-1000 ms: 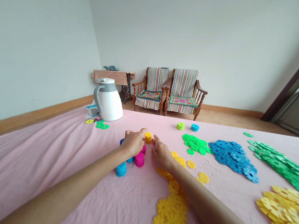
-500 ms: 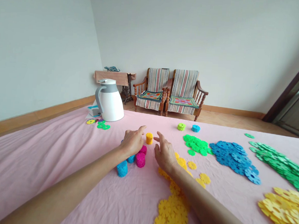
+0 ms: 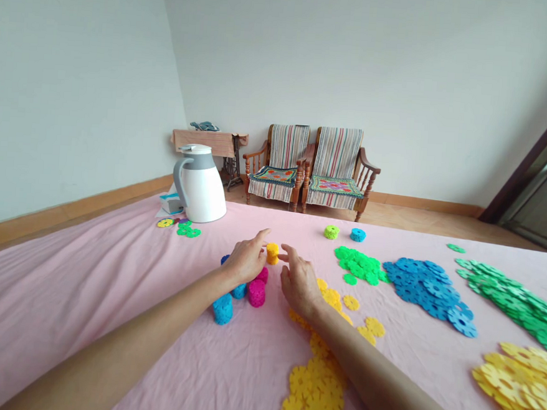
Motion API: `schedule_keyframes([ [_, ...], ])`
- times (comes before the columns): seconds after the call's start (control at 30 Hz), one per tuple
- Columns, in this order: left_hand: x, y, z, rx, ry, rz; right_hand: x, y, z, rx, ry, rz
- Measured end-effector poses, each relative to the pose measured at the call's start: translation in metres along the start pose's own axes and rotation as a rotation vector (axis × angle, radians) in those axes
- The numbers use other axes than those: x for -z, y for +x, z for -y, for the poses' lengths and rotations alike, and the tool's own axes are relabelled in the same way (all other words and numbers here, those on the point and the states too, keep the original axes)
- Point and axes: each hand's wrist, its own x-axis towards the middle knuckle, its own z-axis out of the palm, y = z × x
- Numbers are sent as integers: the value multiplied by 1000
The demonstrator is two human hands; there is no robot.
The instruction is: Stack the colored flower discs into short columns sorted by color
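A short upright stack of yellow snowflake discs [image 3: 272,253] stands on the pink cloth between my hands. My left hand [image 3: 247,259] is at its left side, index finger stretched past it and fingers apart. From the right, my right hand [image 3: 300,279] reaches in with its fingertips at or very near the stack; whether they touch I cannot tell. Neither hand grips anything. Below my left hand are magenta stacks [image 3: 257,293] and a light blue stack [image 3: 222,309]; other blue stacks are partly hidden behind that hand.
Loose yellow discs [image 3: 319,389] lie under and beside my right forearm. Green [image 3: 360,265], blue [image 3: 429,288] and more yellow piles [image 3: 523,388] spread to the right. Lime [image 3: 331,232] and blue [image 3: 358,235] stacks stand farther back. A white jug [image 3: 204,191] stands at the far left.
Both hands have closed in slightly on the yellow stack, my right fingertips moving left towards it. The stack stays in nearly the same place.
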Motion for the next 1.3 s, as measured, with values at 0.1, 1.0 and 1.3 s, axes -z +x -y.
schedule_keyframes([
  [0.1,1,-1,-1,19,-4,11,0,0,0,0,4,0],
  [1.0,1,-6,-3,-8,72,-43,-9,3,-7,70,29,22],
  [1.3,2,-8,-6,-16,50,-36,-6,3,-5,93,53,20],
])
